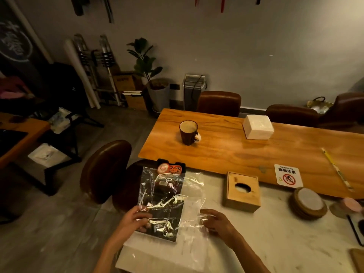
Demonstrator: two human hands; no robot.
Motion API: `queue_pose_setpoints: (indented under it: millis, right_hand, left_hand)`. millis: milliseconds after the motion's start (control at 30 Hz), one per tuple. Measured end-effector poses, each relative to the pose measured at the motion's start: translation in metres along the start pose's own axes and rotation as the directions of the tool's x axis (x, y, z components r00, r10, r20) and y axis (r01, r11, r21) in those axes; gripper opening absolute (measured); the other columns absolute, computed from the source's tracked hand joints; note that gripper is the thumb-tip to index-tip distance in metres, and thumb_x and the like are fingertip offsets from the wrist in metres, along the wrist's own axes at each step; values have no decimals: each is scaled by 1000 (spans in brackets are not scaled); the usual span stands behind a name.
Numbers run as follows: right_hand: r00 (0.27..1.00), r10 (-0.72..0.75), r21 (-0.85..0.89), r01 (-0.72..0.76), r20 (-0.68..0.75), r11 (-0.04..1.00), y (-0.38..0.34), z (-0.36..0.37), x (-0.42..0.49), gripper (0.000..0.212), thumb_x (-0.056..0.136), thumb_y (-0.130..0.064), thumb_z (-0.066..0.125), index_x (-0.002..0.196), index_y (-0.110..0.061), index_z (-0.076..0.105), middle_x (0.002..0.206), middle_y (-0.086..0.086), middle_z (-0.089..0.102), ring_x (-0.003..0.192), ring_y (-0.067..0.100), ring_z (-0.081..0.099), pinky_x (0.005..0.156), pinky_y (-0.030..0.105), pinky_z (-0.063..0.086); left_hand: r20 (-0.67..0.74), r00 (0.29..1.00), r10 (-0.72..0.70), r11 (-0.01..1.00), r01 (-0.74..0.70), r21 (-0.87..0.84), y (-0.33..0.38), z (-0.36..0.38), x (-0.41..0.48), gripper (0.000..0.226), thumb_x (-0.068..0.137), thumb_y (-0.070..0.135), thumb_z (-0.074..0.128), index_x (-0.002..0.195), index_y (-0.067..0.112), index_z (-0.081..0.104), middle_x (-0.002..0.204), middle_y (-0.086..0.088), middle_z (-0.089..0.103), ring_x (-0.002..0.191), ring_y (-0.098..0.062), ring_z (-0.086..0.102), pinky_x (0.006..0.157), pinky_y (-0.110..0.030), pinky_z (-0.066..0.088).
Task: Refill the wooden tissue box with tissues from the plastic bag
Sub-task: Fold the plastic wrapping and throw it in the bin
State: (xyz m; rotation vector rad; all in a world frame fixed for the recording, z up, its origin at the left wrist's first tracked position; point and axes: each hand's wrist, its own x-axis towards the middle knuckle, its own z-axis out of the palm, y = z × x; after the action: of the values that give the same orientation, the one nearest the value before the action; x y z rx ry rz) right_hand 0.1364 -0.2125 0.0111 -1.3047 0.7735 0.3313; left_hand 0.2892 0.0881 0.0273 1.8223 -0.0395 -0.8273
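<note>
Gripping the near left edge of the clear bag point(169, 196) with the left hand point(136, 220), fingers curled on the plastic, low in the frame. Resting the right hand point(216, 223) on the bag's near right corner, fingers loosely spread, not clearly pinching. Bag lying crumpled and flat at lower centre. Box point(241, 192) sitting just right of it, oval slot up. Tissues point(257, 127) lying far off, upper right, beyond a mug point(188, 132).
</note>
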Motion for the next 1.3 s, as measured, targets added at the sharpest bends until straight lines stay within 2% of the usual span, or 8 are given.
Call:
queue_pose_setpoints:
  millis: [300, 500, 600, 733, 833, 967, 1133, 1300]
  right_hand:
    - [898, -405, 110, 426, -169, 898, -36, -18, -67, 16, 84, 14, 55, 82, 10, 70, 94, 8, 76, 88, 23, 69, 74, 31, 55]
    - [814, -472, 24, 509, -337, 860, -24, -28, -86, 29, 82, 19, 50, 61, 2, 60, 70, -7, 73, 85, 10, 68, 81, 38, 45]
    - [844, -418, 298, 516, -337, 803, -22, -53, -116, 16, 91, 3, 50, 96, 9, 64, 100, 15, 70, 110, 43, 59, 90, 50, 47]
    - [918, -394, 558, 352, -50, 752, -16, -80, -167, 52, 94, -54, 37, 135, -28, 52, 130, 11, 63, 120, 37, 58, 99, 53, 43]
    - [927, -374, 392, 336, 23, 856, -12, -84, -195, 50, 94, -58, 33, 129, -32, 57, 124, 4, 68, 115, 33, 63, 97, 50, 47]
    - [888, -459, 126, 454, 10, 882, -29, -81, -228, 51, 85, -7, 68, 133, -15, 52, 111, 9, 72, 99, 28, 69, 84, 39, 54]
    - [754, -657, -213, 644, 15, 735, -79, -70, -288, 47, 86, -1, 66, 128, -18, 55, 101, 9, 75, 99, 22, 70, 78, 29, 57]
    - [711, -637, -589, 662, 297, 464, -151, -21, -338, 48, 88, -2, 63, 125, -31, 53, 102, 2, 73, 99, 11, 69, 89, 33, 56]
  left_hand:
    - [-97, 973, 210, 876, -231, -423, 57, 15, -71, 16, 81, 0, 61, 80, 1, 77, 97, -13, 75, 87, -23, 72, 75, -25, 61]
    - [-128, 971, 200, 900, -234, -368, 67, 70, -66, 42, 91, -14, 46, 68, 4, 76, 128, -20, 63, 83, -19, 63, 67, -28, 51]
    - [-111, 929, 353, 842, -367, -396, 86, 89, -84, 34, 84, -15, 47, 65, 0, 70, 123, -18, 66, 102, -26, 66, 74, -32, 59]
    - [-113, 824, 556, 758, -558, -339, 102, 101, -103, 42, 79, -29, 46, 53, -3, 67, 113, -3, 72, 116, -34, 59, 96, -46, 52]
    - [-83, 711, 698, 690, -699, -189, 105, 103, -119, 44, 75, -30, 53, 51, 3, 71, 113, -1, 72, 117, -34, 59, 102, -51, 46]
    - [-57, 694, 718, 686, -719, -109, 107, 96, -149, 53, 84, -30, 43, 51, 3, 70, 118, 1, 71, 121, -30, 59, 108, -54, 41]
    - [23, 739, 673, 738, -673, 54, 136, 54, -202, 46, 94, -12, 42, 111, 19, 71, 143, 11, 53, 133, -4, 47, 112, -34, 39]
    - [529, 705, 472, 664, -679, 313, 202, 101, -224, 64, 87, 30, 72, 141, 43, 42, 139, 26, 48, 122, 8, 49, 99, -20, 43]
